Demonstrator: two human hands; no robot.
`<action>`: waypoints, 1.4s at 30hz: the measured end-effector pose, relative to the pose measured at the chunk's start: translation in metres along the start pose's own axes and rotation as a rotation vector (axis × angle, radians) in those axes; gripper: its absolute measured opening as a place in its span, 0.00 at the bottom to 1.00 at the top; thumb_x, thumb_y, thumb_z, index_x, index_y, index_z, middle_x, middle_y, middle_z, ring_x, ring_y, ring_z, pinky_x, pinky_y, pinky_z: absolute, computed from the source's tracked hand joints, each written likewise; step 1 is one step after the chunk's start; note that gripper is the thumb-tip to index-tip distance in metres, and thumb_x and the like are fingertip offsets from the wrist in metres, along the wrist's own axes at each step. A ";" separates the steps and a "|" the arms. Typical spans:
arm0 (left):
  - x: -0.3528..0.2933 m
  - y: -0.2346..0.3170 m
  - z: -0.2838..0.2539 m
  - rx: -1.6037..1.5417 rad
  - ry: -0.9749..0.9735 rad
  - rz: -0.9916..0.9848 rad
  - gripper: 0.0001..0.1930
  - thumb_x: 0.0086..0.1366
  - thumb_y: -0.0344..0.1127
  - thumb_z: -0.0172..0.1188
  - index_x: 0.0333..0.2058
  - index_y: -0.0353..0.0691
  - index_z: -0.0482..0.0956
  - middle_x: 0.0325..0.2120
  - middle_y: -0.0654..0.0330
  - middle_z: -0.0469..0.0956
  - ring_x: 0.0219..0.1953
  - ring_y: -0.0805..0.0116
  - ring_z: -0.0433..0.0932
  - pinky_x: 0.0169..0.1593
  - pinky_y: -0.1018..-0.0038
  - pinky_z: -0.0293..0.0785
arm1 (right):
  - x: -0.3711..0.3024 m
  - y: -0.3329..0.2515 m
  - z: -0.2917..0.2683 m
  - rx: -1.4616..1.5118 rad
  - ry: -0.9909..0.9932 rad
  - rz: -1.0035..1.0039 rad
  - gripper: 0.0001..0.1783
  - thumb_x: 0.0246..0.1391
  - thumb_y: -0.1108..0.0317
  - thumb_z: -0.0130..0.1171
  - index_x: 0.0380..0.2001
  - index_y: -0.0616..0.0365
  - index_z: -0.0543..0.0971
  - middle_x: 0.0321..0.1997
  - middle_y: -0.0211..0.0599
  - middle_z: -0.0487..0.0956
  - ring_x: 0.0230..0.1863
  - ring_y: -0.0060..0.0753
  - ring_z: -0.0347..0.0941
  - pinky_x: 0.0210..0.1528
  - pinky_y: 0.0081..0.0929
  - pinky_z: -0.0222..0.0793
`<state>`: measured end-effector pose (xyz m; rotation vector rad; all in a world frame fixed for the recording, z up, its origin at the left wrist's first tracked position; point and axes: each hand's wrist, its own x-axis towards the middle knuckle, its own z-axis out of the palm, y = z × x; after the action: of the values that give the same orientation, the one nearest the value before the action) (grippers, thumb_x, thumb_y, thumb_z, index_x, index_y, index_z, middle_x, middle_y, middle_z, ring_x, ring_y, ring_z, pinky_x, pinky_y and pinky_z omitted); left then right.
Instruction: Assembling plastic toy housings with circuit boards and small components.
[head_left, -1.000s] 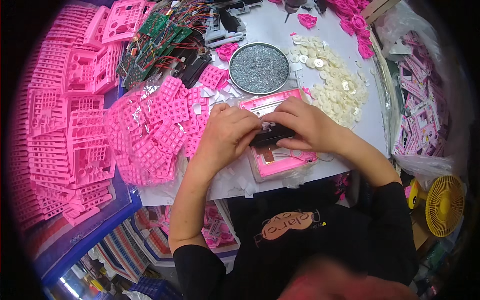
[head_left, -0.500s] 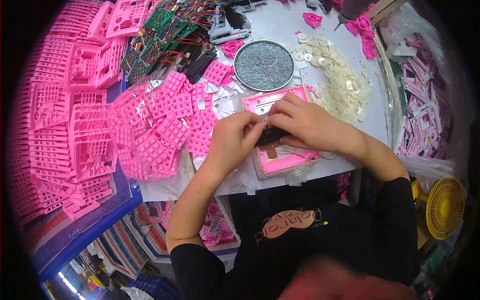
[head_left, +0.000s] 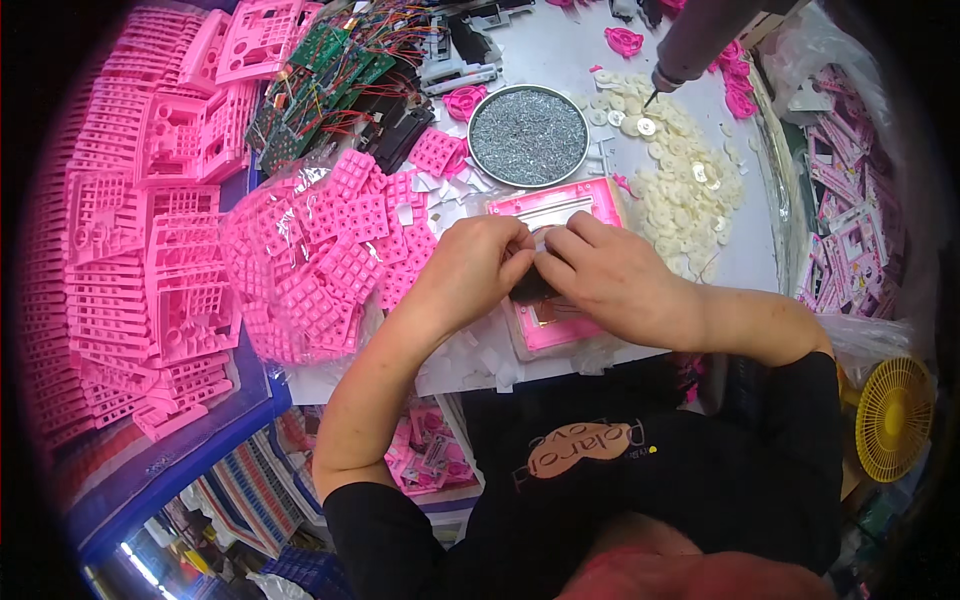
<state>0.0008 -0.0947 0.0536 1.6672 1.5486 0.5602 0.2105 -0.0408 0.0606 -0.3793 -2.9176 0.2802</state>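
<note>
A pink plastic case (head_left: 562,338) lies open on the table in front of me, with silvery strips at its far end and a copper-coloured patch in its near half. Over its middle sits a black plastic part (head_left: 532,290), largely covered by my fingers. My left hand (head_left: 470,268) is closed, thumb and forefinger pinched together at the part's far edge; what they grip is hidden. My right hand (head_left: 612,280) curls its fingers over the black part from the right, fingertips almost meeting the left ones.
Beyond the case stands a round tin of small screws (head_left: 529,136). White discs (head_left: 680,185) heap to its right, under a hanging electric screwdriver (head_left: 690,50). Pink keypads (head_left: 335,265), green circuit boards (head_left: 330,85) and stacked pink housings (head_left: 150,220) crowd the left. A yellow fan (head_left: 893,418) stands lower right.
The hanging screwdriver has swung into fuller view above the white discs. My fingertips have drawn together over the black part, and my right hand now covers more of the case.
</note>
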 end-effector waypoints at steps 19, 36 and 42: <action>-0.002 -0.012 0.004 -0.008 0.077 0.114 0.06 0.59 0.27 0.68 0.34 0.34 0.80 0.26 0.61 0.76 0.26 0.73 0.71 0.31 0.74 0.69 | -0.007 0.026 0.008 0.318 0.027 0.063 0.29 0.40 0.70 0.72 0.47 0.57 0.73 0.47 0.40 0.73 0.51 0.49 0.69 0.49 0.40 0.73; -0.006 -0.014 0.011 -0.128 0.122 0.125 0.06 0.61 0.26 0.66 0.35 0.31 0.80 0.40 0.57 0.76 0.37 0.71 0.76 0.38 0.75 0.72 | -0.004 0.026 0.007 0.318 0.039 0.049 0.27 0.41 0.68 0.73 0.47 0.52 0.75 0.45 0.36 0.73 0.50 0.44 0.71 0.44 0.37 0.76; 0.005 -0.015 0.008 -0.143 0.088 0.009 0.07 0.60 0.29 0.67 0.35 0.32 0.81 0.32 0.57 0.76 0.30 0.71 0.75 0.34 0.73 0.72 | -0.003 0.025 0.010 0.254 0.070 0.018 0.22 0.42 0.68 0.69 0.44 0.50 0.77 0.42 0.33 0.73 0.46 0.40 0.71 0.38 0.33 0.77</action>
<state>-0.0016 -0.0930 0.0358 1.5601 1.5267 0.7401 0.2175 -0.0198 0.0455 -0.3660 -2.7655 0.6190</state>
